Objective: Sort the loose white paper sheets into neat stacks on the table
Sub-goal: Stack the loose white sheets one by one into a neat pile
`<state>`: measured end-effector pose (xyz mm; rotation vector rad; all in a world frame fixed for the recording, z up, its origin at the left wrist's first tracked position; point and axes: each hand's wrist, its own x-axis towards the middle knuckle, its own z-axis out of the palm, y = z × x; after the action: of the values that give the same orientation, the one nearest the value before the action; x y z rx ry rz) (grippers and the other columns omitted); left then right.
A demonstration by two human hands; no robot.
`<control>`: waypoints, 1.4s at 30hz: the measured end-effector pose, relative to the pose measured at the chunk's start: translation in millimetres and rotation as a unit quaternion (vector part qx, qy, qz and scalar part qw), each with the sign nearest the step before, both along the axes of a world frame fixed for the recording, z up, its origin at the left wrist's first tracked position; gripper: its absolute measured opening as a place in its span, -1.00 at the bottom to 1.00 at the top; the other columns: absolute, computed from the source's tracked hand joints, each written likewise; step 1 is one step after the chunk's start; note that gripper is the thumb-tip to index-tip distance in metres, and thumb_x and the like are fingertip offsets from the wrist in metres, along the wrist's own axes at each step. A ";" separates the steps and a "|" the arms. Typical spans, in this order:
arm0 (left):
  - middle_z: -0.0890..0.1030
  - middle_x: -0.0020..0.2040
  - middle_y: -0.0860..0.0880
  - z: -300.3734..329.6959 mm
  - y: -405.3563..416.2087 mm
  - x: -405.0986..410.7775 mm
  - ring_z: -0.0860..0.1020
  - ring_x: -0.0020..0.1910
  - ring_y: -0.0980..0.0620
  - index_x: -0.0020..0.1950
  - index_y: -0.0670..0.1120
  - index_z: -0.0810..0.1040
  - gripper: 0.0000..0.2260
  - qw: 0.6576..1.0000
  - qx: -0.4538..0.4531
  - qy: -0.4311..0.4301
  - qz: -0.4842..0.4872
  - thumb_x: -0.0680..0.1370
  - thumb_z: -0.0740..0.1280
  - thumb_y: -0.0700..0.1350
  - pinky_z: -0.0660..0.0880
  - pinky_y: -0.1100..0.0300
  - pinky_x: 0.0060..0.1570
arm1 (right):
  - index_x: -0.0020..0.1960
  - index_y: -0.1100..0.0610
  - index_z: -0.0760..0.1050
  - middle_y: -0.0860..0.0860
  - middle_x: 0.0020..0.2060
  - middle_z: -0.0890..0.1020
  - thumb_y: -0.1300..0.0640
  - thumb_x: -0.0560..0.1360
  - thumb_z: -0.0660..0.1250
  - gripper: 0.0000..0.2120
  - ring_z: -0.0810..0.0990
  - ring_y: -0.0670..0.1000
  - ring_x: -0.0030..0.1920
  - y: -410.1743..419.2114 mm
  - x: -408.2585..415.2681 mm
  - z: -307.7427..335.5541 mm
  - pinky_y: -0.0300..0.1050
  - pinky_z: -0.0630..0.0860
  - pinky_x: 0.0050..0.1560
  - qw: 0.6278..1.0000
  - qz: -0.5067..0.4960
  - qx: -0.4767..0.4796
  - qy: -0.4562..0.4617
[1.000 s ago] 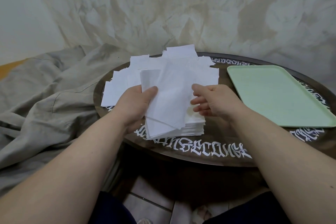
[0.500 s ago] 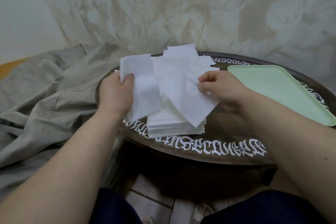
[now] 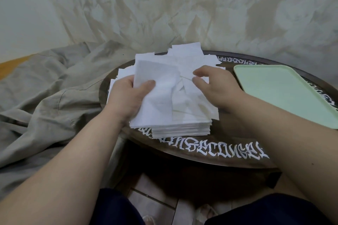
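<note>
A thick stack of white paper sheets (image 3: 182,129) lies near the front edge of the round dark table (image 3: 210,153). Loose white sheets (image 3: 188,55) are spread behind it towards the wall. My left hand (image 3: 128,100) grips a small bundle of white sheets (image 3: 157,82), thumb on top, held over the left side of the stack. My right hand (image 3: 215,87) hovers over the top of the stack with its fingers curled and apart, touching the top sheet (image 3: 197,102), which lies askew. I cannot see anything pinched in it.
A pale green tray (image 3: 285,93) lies on the right side of the table. White lettering runs around the table rim. A crumpled grey-beige cloth (image 3: 45,93) lies to the left and a draped sheet hangs behind. Tiled floor and dark trousers show below.
My right hand has laid down the sheet it held half a second ago onto the stack and let go. My left hand has shifted its bundle rightward, over the stack.
</note>
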<state>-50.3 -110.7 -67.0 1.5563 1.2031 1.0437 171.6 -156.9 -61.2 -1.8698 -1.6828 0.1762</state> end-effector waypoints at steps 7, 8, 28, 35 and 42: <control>0.65 -0.25 0.06 6.0 -24.2 22.9 0.59 -0.36 0.18 -0.19 -0.04 0.61 -0.92 0.992 0.023 0.084 -0.094 0.50 0.41 -0.08 0.50 0.33 -0.37 | 0.13 0.13 0.52 0.08 -0.06 0.67 0.11 0.48 0.39 -0.75 0.63 0.03 -0.21 -32.1 -16.2 3.7 -0.08 0.57 -0.10 0.857 0.076 -0.165 0.483; 0.65 -0.24 0.05 6.2 -26.5 24.7 0.60 -0.33 0.15 -0.18 -0.04 0.60 -0.91 0.992 0.026 0.084 -0.089 0.51 0.40 -0.08 0.51 0.29 -0.33 | 0.14 0.17 0.52 0.08 -0.10 0.67 0.15 0.48 0.39 -0.74 0.63 0.01 -0.26 -34.3 -15.9 1.1 -0.12 0.54 -0.15 0.844 0.083 -0.183 0.498; 0.56 -0.26 -0.02 -15.2 -7.9 42.6 0.46 -0.41 0.09 -0.21 -0.10 0.58 -0.90 0.991 -0.120 -0.065 0.004 0.51 0.41 -0.17 0.48 0.29 -0.36 | 0.18 0.16 0.49 0.12 0.10 0.61 0.44 0.45 0.31 -0.64 0.62 0.13 0.05 -37.3 14.5 -20.6 0.02 0.59 0.04 0.843 -0.075 -0.010 0.533; 0.59 -0.30 0.04 -14.7 2.1 47.8 0.52 -0.40 0.11 -0.20 -0.04 0.62 -0.94 0.997 -0.038 0.070 0.009 0.47 0.44 -0.13 0.59 0.18 -0.20 | 0.37 0.18 0.38 0.09 0.18 0.54 0.38 0.44 0.37 -0.48 0.60 0.06 0.06 -33.5 23.7 -30.1 -0.11 0.58 0.02 0.860 -0.110 0.021 0.498; 0.59 -0.32 0.05 -18.8 8.1 46.0 0.54 -0.34 0.05 -0.19 -0.02 0.62 -0.95 0.992 -0.005 0.127 0.018 0.46 0.44 -0.11 0.60 0.03 -0.02 | 0.31 0.16 0.43 0.12 0.09 0.57 0.37 0.43 0.38 -0.53 0.60 0.05 -0.01 -33.3 28.8 -38.7 -0.14 0.56 0.01 0.887 -0.112 -0.004 0.449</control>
<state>-4.3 -102.6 -85.7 1.7023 1.4092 0.8792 200.5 -190.3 -99.9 -1.5762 -0.8188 0.8118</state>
